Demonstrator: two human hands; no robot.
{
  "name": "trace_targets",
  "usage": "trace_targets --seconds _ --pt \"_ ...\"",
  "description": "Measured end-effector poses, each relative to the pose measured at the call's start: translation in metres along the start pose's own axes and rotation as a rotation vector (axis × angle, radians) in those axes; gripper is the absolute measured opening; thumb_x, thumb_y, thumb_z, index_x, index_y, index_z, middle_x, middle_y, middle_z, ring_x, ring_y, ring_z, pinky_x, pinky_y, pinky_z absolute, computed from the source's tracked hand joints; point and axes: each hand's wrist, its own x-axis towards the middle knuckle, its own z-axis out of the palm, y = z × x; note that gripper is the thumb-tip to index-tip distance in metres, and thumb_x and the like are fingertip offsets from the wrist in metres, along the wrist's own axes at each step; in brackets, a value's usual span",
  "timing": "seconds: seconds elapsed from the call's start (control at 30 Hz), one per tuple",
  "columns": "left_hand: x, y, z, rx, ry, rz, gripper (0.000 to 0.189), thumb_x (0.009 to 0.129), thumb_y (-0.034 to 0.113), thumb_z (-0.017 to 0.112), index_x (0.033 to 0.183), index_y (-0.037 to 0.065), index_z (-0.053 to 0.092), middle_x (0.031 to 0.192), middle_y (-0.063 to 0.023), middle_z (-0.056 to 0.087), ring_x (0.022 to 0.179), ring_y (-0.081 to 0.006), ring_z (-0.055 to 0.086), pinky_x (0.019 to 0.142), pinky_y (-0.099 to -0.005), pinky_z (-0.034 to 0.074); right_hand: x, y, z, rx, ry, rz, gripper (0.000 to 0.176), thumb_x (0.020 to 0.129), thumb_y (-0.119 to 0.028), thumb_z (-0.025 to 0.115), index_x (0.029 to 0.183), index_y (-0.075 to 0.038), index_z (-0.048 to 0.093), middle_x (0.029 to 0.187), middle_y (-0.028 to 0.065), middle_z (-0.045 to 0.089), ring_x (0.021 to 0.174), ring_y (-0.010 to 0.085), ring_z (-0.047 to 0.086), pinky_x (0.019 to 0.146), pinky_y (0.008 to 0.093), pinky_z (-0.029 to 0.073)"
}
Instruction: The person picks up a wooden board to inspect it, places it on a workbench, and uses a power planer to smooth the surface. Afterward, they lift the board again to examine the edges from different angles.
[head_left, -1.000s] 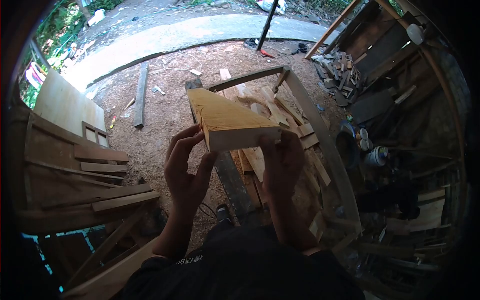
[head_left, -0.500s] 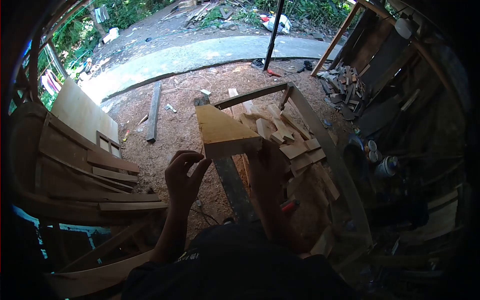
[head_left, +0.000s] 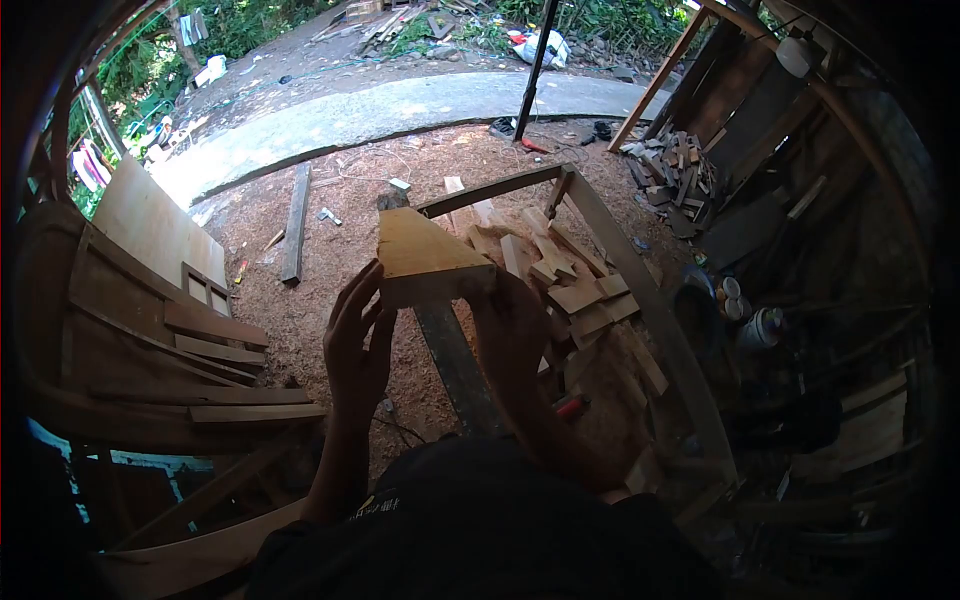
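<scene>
Single view, head-worn, fisheye lens with dark rounded edges. Faces forward and steeply down over the wearer's dark-clad torso [head_left: 480,530]. Near field: left hand [head_left: 358,345], right hand [head_left: 510,335], wooden block [head_left: 425,250], close below the lens. Far field: sawdust ground [head_left: 340,250], concrete path [head_left: 380,110] toward the top of frame.

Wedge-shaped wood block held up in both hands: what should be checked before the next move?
1. Grip by right hand under the wedge-shaped wood block: ok.
2. Contact of left hand with the block: cannot tell; its fingers stand open at the left corner.
3. Top face visible: ok.
4. Ground beneath free: not ok; a dark plank and wood offcuts lie there.
5. Underside sound: cannot tell, hidden.
</scene>
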Motion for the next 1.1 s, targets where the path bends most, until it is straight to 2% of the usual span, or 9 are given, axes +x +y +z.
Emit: trace_targets --seconds 0.07,0.23,0.3,0.33,0.4,0.5,0.6,0.93,1.1 --pt "0.003 0.001 -0.004 -0.011 -0.007 0.010 0.039 0.101 -0.001 0.064 0.139 0.003 0.062 0.142 -0.0175 0.060 0.130 -0.0294 0.063 0.104 -0.0404 0.058 -0.002 0.003 0.003 -0.049 0.000 -0.002 0.039 0.098 -0.019 0.077 0.128 0.005 0.069 0.095 0.0062 0.074 0.084 0.0061 0.065 0.073 0.0238 0.053" --pt "-0.008 -0.009 -0.019 -0.091 0.022 -0.050 0.037 0.100 -0.002 0.065 0.136 0.002 0.062 0.141 -0.0163 0.059 0.130 -0.0281 0.062 0.103 -0.0400 0.059 -0.004 -0.006 0.011 -0.136 -0.075 0.076 0.040 0.101 -0.017 0.073 0.133 0.006 0.066 0.103 0.0112 0.075 0.092 0.0103 0.069 0.079 0.0267 0.056" --pt "-0.015 -0.015 -0.021 -0.113 0.030 -0.054 0.036 0.100 -0.002 0.064 0.135 0.001 0.061 0.141 -0.0159 0.059 0.130 -0.0275 0.062 0.103 -0.0396 0.059 -0.003 0.000 0.017 -0.149 -0.069 -0.075 0.038 0.101 -0.015 0.072 0.132 0.007 0.066 0.111 0.0167 0.076 0.101 0.0153 0.072 0.088 0.0302 0.058" --pt "-0.020 -0.020 -0.021 -0.118 0.062 -0.050 0.037 0.100 -0.003 0.064 0.136 0.001 0.060 0.141 -0.0161 0.058 0.130 -0.0274 0.062 0.102 -0.0388 0.059 -0.002 -0.001 0.019 -0.145 -0.064 -0.077 0.038 0.101 -0.015 0.072 0.132 0.007 0.066 0.111 0.0167 0.076 0.101 0.0153 0.072 0.088 0.0302 0.058" --pt "-0.027 -0.026 -0.020 -0.133 0.117 -0.048 0.040 0.100 -0.004 0.063 0.139 -0.001 0.056 0.144 -0.0179 0.057 0.132 -0.0274 0.061 0.104 -0.0390 0.057 -0.001 -0.007 0.021 -0.175 -0.134 -0.048 0.037 0.100 -0.014 0.072 0.129 0.008 0.067 0.120 0.0237 0.074 0.113 0.0243 0.073 0.095 0.0345 0.059" --pt "-0.031 -0.041 -0.026 -0.226 0.176 -0.055 0.040 0.101 -0.005 0.061 0.141 -0.003 0.054 0.146 -0.0202 0.056 0.133 -0.0291 0.060 0.107 -0.0410 0.054 -0.001 0.002 0.026 -0.246 -0.182 -0.156 0.035 0.098 -0.012 0.073 0.127 0.008 0.068 0.124 0.0267 0.072 0.118 0.0302 0.072 0.096 0.0371 0.059" --pt "-0.033 -0.042 -0.034 -0.240 0.198 -0.068 0.041 0.103 -0.004 0.059 0.143 -0.002 0.053 0.145 -0.0220 0.058 0.133 -0.0310 0.060 0.110 -0.0426 0.052 -0.001 -0.004 0.035 -0.224 -0.208 -0.171 0.035 0.097 -0.012 0.074 0.126 0.008 0.069 0.126 0.0281 0.070 0.120 0.0336 0.070 0.097 0.0392 0.059" --pt "-0.039 -0.047 -0.040 -0.217 0.205 -0.068 0.041 0.104 -0.003 0.058 0.144 -0.002 0.050 0.144 -0.0232 0.059 0.135 -0.0335 0.059 0.112 -0.0432 0.050 -0.009 -0.002 0.039 -0.189 -0.234 -0.130 0.036 0.098 -0.011 0.073 0.127 0.008 0.066 0.124 0.0265 0.072 0.118 0.0331 0.072 0.096 0.0397 0.060" --pt "-0.037 -0.042 -0.028 -0.279 0.144 -0.103 0.040 0.104 -0.003 0.059 0.143 -0.004 0.051 0.147 -0.0214 0.056 0.136 -0.0328 0.057 0.114 -0.0432 0.050 -0.011 0.006 0.028 -0.155 -0.162 -0.072 0.035 0.101 -0.013 0.071 0.129 0.007 0.066 0.120 0.0251 0.073 0.114 0.0279 0.073 0.094 0.0361 0.059"
